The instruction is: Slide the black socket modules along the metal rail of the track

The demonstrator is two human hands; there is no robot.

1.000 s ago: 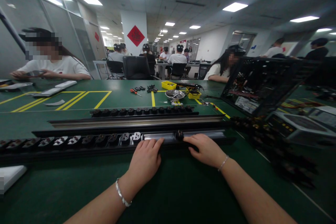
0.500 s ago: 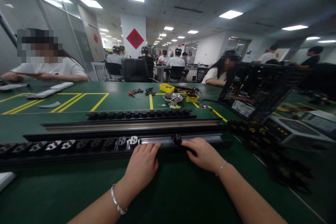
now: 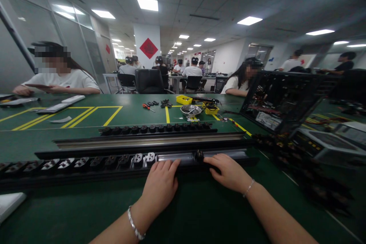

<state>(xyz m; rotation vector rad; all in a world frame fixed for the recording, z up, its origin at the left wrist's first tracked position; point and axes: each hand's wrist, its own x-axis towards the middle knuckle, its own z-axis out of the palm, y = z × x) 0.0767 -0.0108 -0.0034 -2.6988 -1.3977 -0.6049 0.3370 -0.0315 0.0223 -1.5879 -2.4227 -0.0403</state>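
Note:
A long black rail (image 3: 243, 157) with a shiny channel lies across the table before me. Several black socket modules (image 3: 97, 161) sit in its left part, the rightmost ones looking bright. Just right of those, my left hand (image 3: 162, 181) grips the rail's front edge, its fingers hooked over the rim. A single black module (image 3: 198, 155) stands apart in the channel. My right hand (image 3: 230, 171) touches that module's right side with an outstretched index finger, the thumb lower and apart. Its other fingers are partly hidden.
Behind lie another rail (image 3: 154, 142) and a row of black modules (image 3: 160, 129). A metal bowl (image 3: 191, 111), yellow bins (image 3: 184, 100) and a screwdriver (image 3: 149, 108) are farther back. An open computer case (image 3: 283, 103) and dark clustered parts (image 3: 309, 171) stand right. Co-workers sit opposite.
The whole view has shifted slightly right and down. My hands keep about the same places on the rail and the lone module.

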